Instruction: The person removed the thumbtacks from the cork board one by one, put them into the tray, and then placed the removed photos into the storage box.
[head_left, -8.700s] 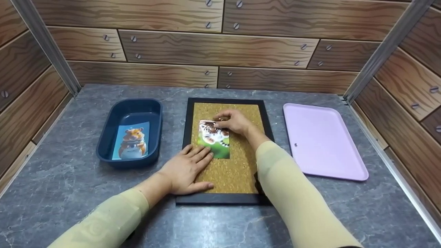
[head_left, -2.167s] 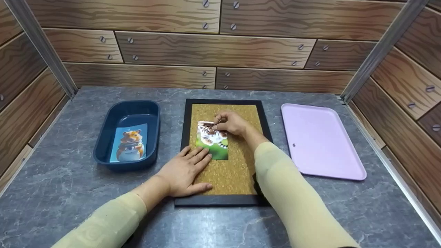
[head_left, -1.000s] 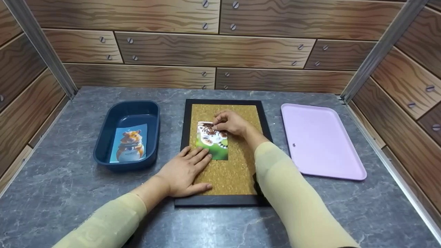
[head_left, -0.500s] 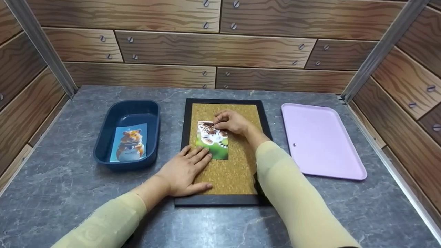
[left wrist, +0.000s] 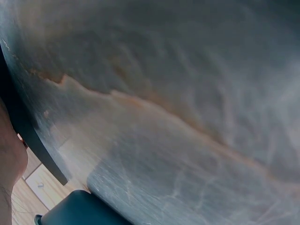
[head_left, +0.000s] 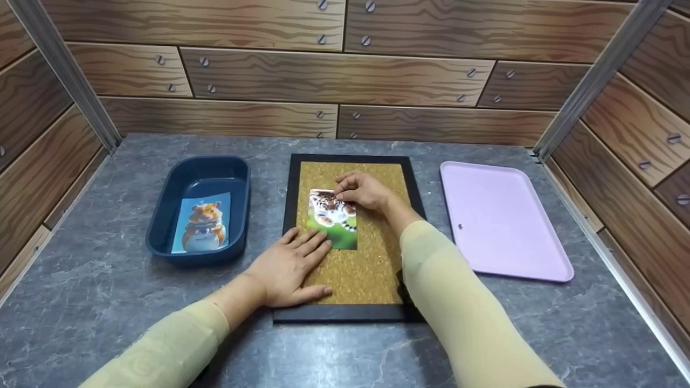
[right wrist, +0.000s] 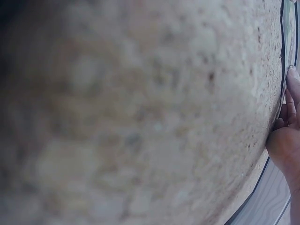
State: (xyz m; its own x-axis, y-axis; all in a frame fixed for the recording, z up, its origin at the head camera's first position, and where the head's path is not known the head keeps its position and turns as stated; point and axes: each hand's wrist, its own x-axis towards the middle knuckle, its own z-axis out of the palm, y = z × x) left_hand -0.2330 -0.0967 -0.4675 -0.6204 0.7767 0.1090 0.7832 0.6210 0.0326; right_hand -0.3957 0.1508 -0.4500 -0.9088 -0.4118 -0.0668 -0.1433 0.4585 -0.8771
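Observation:
A cork board [head_left: 372, 275] with a black frame lies on the table, and a tiger photo [head_left: 342, 237] lies on its upper left part. My left hand [head_left: 285, 267] rests on the board with fingers spread, its fingertips at the photo's lower left edge. With thumb and index finger my right hand [head_left: 364, 193] pinches at the upper part of the photo. A tiny metallic piece, seemingly a thumbtack [right wrist: 291, 67], shows at its fingertips in the right wrist view; the fingers mostly hide it. Only part of the left hand [left wrist: 9, 154] shows in the left wrist view.
A navy tray [head_left: 245, 215] with a hamster picture [head_left: 204, 226] in it stands to the left. On the right lies a flat lilac tray [head_left: 506, 226] with one tiny shiny piece [head_left: 460, 227] near its left edge. Wood-patterned walls [head_left: 334, 75] enclose the table.
The right hand's fingertips have shifted slightly against the upper part of the tiger photo. The left hand, the board and both trays stay in place; the head view has moved a little.

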